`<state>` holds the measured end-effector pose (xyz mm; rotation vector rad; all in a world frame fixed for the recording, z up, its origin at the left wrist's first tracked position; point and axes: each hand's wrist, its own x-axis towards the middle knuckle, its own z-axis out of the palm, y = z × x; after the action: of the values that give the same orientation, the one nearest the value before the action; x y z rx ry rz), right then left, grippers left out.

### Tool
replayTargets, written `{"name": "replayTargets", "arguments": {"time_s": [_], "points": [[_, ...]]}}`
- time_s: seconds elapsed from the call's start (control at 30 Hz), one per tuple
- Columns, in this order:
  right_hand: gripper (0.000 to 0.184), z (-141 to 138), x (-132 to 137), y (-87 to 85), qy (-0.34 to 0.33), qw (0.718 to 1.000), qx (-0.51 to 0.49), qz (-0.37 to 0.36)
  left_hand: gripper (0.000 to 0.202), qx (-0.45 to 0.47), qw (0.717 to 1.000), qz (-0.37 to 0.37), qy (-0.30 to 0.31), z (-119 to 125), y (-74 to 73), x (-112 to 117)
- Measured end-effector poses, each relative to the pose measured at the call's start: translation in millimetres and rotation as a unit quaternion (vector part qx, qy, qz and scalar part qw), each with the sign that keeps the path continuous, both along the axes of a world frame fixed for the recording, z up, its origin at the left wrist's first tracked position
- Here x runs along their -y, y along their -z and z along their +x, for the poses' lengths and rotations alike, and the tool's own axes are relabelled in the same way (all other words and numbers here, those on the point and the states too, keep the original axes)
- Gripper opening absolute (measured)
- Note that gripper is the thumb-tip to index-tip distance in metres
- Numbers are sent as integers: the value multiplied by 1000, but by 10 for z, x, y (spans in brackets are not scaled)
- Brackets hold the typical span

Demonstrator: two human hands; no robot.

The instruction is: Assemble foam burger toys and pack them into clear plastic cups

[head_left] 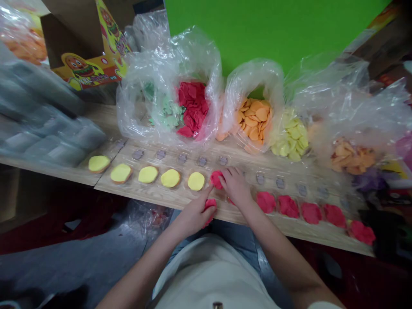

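Head view: red piece (210, 202) partly hidden by left hand (194, 213).

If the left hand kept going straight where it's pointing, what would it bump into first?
Probably the red piece just ahead of the left hand, then the right hand. It may already be touching that piece; the depth is hard to tell.
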<state>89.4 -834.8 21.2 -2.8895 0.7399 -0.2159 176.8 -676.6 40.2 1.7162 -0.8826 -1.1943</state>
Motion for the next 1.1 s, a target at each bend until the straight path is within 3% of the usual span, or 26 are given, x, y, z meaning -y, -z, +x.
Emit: {"name": "replayTargets", "arguments": {"time_s": [0.13,0.2,0.27,0.33,0.43,0.5,0.6,0.73,0.77,0.83,0.9,0.97,1.0,1.1], "points": [[40,-213,-108,-15,47,998,-14,-27,67,45,999,-12,-13,8,16,127],[46,-307,-171,-23,41,999,-15,-25,61,-13,999,-19,-40,50,-40,132],[47,-341,-231,-48,50,998,22,-5,51,-142,987,-15,-75,107,-116,95],[43,-299,-294,-94,58,993,87,62,47,-317,944,12,-92,164,-187,40],[32,-147,-402,-176,-8,966,158,205,52,-501,858,49,-97,221,-236,-20],[24,-59,-483,-225,-52,951,187,241,47,-537,834,42,-123,238,-222,-38],[17,-40,-603,-302,-78,943,241,217,37,-565,808,25,-162,257,-169,-79],[19,-134,-720,-408,-178,925,254,218,29,-604,777,30,-174,282,-143,-215],[18,-141,-731,-417,-174,924,249,231,31,-608,777,22,-160,286,-149,-258],[13,-110,-721,-395,-88,921,251,284,39,-598,791,-9,-125,287,-158,-333],[13,-35,-672,-329,33,893,258,366,44,-555,823,-34,-117,283,-148,-379],[17,43,-616,-259,95,866,260,417,40,-497,855,-35,-140,274,-116,-387],[20,72,-598,-239,99,870,259,409,36,-473,867,-30,-154,268,-96,-380],[29,99,-625,-258,73,930,234,275,34,-405,894,-35,-187,253,-47,-345]]}}
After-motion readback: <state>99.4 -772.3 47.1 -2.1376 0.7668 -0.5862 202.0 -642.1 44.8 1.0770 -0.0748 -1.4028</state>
